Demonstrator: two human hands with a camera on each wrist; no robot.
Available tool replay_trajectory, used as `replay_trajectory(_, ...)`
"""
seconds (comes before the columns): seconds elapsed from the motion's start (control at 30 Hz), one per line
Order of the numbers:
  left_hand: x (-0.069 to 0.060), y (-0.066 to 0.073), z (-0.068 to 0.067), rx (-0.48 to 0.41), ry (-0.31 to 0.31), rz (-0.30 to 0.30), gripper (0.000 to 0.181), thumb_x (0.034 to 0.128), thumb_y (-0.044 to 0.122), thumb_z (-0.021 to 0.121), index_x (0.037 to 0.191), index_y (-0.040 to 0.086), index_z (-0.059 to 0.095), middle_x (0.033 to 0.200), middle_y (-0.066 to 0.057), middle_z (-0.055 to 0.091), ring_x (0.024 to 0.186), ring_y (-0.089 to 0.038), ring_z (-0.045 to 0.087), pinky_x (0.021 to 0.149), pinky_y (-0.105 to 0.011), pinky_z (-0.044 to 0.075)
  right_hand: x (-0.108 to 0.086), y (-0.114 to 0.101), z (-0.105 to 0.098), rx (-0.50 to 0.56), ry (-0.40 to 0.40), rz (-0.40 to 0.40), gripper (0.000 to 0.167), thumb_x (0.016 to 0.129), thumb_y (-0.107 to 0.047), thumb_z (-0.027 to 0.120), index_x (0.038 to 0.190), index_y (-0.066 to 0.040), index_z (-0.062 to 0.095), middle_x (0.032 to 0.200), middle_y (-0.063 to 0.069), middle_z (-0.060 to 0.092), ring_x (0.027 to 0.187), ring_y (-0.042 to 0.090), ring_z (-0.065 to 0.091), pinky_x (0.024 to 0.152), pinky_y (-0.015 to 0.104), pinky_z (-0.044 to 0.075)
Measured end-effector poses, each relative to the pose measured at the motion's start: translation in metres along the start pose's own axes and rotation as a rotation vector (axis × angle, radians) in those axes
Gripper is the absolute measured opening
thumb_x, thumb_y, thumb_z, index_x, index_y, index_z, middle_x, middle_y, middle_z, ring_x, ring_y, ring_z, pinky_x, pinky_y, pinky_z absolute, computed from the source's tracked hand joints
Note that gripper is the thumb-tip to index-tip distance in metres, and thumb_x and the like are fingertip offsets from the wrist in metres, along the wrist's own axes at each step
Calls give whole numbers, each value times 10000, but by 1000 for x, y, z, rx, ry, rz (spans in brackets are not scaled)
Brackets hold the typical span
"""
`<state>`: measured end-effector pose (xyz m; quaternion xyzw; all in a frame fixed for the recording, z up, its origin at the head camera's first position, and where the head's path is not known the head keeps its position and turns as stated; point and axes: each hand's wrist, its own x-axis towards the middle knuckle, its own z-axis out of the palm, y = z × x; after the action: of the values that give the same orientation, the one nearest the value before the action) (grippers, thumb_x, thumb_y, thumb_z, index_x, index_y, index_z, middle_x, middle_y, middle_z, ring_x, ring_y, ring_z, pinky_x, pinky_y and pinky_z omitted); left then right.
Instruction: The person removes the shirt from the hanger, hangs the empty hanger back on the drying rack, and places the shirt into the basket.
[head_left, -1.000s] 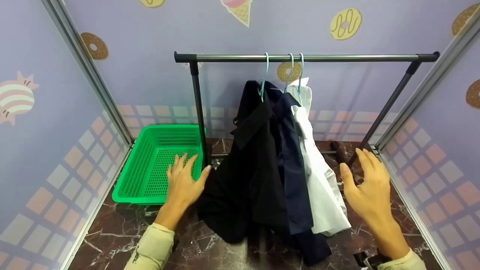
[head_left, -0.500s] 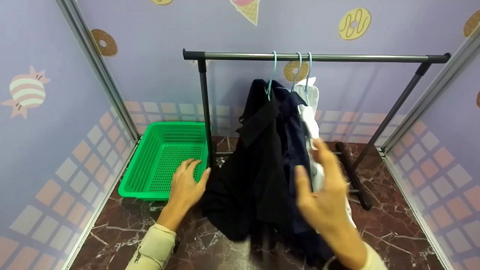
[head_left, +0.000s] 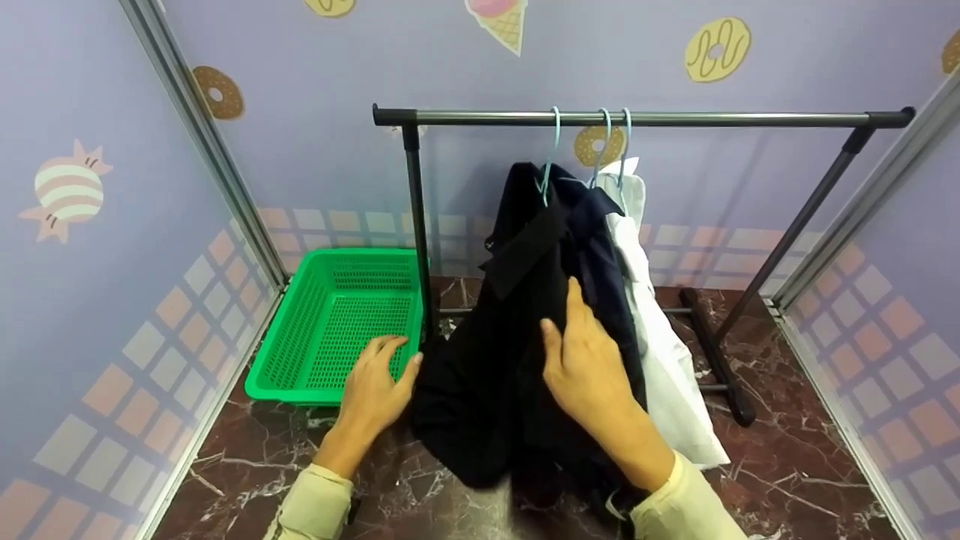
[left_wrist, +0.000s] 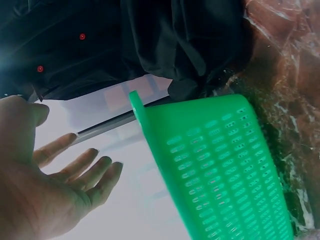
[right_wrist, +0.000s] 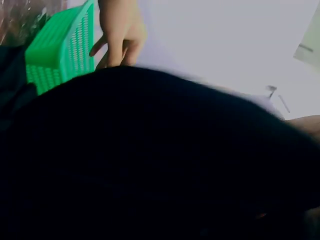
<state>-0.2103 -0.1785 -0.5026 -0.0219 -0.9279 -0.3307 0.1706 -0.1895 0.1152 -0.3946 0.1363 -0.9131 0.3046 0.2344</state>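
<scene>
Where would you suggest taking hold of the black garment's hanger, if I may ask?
Probably by the hook of the light blue hanger, just above the black garment, from the front left: the thin wire stands bare there, and no other garment hangs on its left.

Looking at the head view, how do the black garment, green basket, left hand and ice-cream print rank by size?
From largest to smallest:
1. Black garment
2. Green basket
3. Left hand
4. Ice-cream print, cut off above

Right fingers (head_left: 576, 309) moved leftward to black garment (head_left: 502, 360)
</scene>
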Motion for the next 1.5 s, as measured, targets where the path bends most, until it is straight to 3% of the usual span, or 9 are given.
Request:
replay_trajectory(0.13,-4,-3,3,14,-15,8,447,1047,362,695,1395,81,685,1447,-170,650,1335,-412,633,1053,-614,541,3,13,2,6,18,22,534,1148,-262,492,1564,66,432,1349,314,701,1080,517,738,917,626,595)
replay_trajectory(0.23,-5,-4,4,16,-13,8,440,1049,363,691,1390,85,688,1439,-164,655,1321,-408,643,1045,-609,548,5,21,0,10,65,16,387,1152,-236,473,1404,45,558,1091,321,764,903,545,745,770,658,584)
replay_trajectory(0.33,-6,-5,4,9,-18,4,439,1049,362,688,1389,85,689,1443,-162,654,1322,-409,643,1051,-609,545,8,27,-1,-3,103,18,286,1157,-209,449,1180,38,590,840,305,723,768,560,717,653,668,546)
replay_trajectory(0.43,-6,-6,4,8,-28,-4,436,1053,369,680,1391,94,690,1453,-153,650,1335,-406,636,1066,-606,540,9,31,-4,-16,112,32,290,1162,-203,426,1036,27,550,717,275,658,698,557,692,595,654,524)
replay_trajectory(0.67,-6,-8,4,9,-19,6,434,1054,364,684,1393,93,689,1452,-162,650,1332,-409,638,1053,-613,546,11,36,-5,-8,136,62,322,1162,-208,423,939,10,503,667,250,591,686,556,671,613,656,510)
replay_trajectory(0.9,-5,-11,3,18,16,11,409,1045,351,703,1368,99,706,1419,-145,674,1311,-397,654,1029,-609,557,15,41,1,15,224,19,283,1146,-165,465,930,12,511,605,185,483,591,481,603,579,616,489)
replay_trajectory(1.23,-3,-10,-2,-1,21,26,392,1048,332,701,1368,105,706,1407,-144,677,1293,-390,662,1014,-598,566,21,45,4,63,351,-30,200,1110,-114,539,957,14,562,593,157,451,585,441,583,588,587,488)
replay_trajectory(1.5,-2,-15,-7,-18,32,10,379,1042,307,713,1357,98,713,1403,-150,682,1298,-400,659,1024,-608,558,22,45,-4,95,438,-49,183,1104,-111,556,964,1,593,624,188,518,620,418,614,604,562,492)
